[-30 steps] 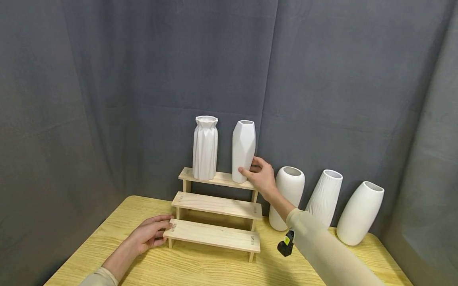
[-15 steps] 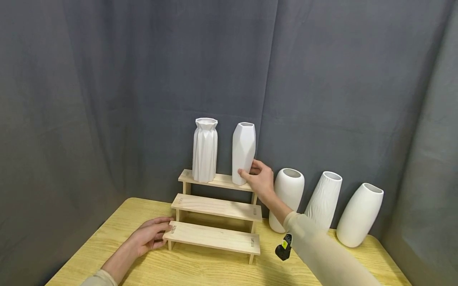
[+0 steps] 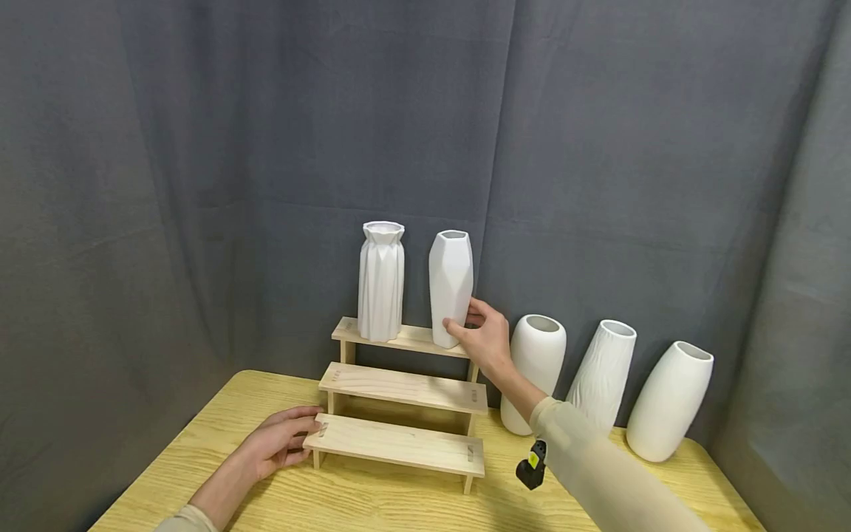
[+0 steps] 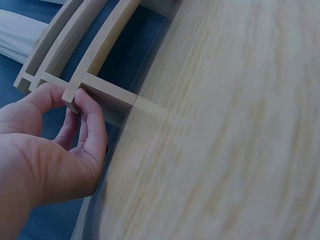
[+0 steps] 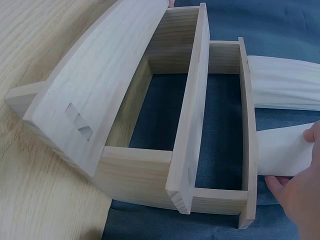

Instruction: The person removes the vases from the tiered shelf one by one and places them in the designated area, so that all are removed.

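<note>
My right hand [image 3: 484, 336] pinches the lower part of a white faceted vase [image 3: 450, 277], thumb in front and fingers at its right side. That vase stands upright at the right of the top step of a three-tier wooden display stand [image 3: 399, 442]. Left of it on the same step is a white pleated vase [image 3: 382, 284] with a flared rim. My left hand [image 3: 275, 441] holds the left end of the lowest step; the left wrist view shows thumb and fingers [image 4: 91, 117] around the board's end. In the right wrist view, the faceted vase's base [image 5: 285, 150] meets the top board.
Right of the stand, a rounded white vase [image 3: 537, 355], a textured tapered vase [image 3: 603, 373] and a smooth slanted-rim vase [image 3: 670, 399] stand on the wooden table [image 3: 372, 510]. My right forearm passes in front of some of them. A grey curtain [image 3: 319, 148] hangs close behind.
The faceted vase has turned a little and its top has shifted slightly left under my right hand. My left hand keeps its hold on the stand. The view has tipped up slightly.
</note>
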`<state>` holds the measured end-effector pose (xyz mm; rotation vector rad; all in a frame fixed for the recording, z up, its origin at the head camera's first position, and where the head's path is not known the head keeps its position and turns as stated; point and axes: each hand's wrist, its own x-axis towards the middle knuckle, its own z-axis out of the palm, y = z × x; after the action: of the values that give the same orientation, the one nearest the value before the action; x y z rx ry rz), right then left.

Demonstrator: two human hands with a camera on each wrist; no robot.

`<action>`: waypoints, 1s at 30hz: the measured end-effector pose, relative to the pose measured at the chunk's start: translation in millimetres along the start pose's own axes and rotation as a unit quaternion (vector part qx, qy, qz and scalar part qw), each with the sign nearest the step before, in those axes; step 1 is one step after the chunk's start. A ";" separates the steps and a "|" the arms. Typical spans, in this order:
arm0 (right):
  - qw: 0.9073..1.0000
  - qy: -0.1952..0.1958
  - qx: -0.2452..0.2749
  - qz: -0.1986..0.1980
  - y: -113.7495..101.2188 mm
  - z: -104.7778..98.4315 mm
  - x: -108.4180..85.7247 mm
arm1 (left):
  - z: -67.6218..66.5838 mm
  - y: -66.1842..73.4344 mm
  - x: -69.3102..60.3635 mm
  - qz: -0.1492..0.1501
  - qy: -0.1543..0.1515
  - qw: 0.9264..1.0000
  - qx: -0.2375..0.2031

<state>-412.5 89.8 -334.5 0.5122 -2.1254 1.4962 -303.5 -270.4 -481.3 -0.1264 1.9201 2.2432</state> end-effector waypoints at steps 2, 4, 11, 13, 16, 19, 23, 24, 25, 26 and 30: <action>1.000 -0.007 -0.003 -0.002 -2.8 -1.8 -1.1 | -0.2 0.1 -0.1 -0.001 -0.001 1.000 0.002; 1.000 -0.015 0.000 -0.003 -5.9 -3.5 -2.7 | -0.2 0.6 -0.6 -0.002 -0.001 1.000 0.003; 0.999 -0.029 0.013 0.001 -14.0 -8.9 -11.9 | -0.1 0.7 -0.8 -0.001 0.002 1.000 0.003; 0.999 -0.030 0.016 0.001 -14.8 -10.0 -15.2 | -0.2 -0.2 0.0 -0.001 0.000 1.000 0.003; 0.999 -0.034 0.019 -0.002 -15.1 -12.1 -20.1 | -0.3 -1.5 1.1 0.000 -0.005 1.000 0.003; 0.999 -0.040 0.026 -0.005 -14.5 -15.0 -25.1 | -0.2 -2.6 1.8 -0.001 -0.012 1.000 0.000; 0.998 -0.047 0.039 -0.004 -16.3 -19.7 -32.9 | -0.2 -4.7 1.9 -0.004 -0.015 1.000 -0.003; 0.998 -0.049 0.042 -0.005 -17.5 -20.7 -34.6 | -0.2 -4.8 2.0 -0.004 -0.014 1.000 -0.002; 0.998 -0.051 0.046 -0.006 -18.6 -21.4 -36.1 | -0.2 -4.5 2.0 -0.004 -0.014 1.000 -0.003; 0.997 -0.054 0.050 -0.007 -20.0 -22.0 -37.5 | -0.3 -4.1 2.0 -0.003 -0.012 1.000 -0.003; 0.995 -0.067 0.069 -0.008 -25.2 -23.0 -43.5 | -1.0 -1.2 2.0 0.001 -0.012 1.000 -0.004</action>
<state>-359.1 104.2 -334.3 0.6963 -2.1206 1.6505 -305.3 -271.1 -482.9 -0.0971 1.9013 2.2435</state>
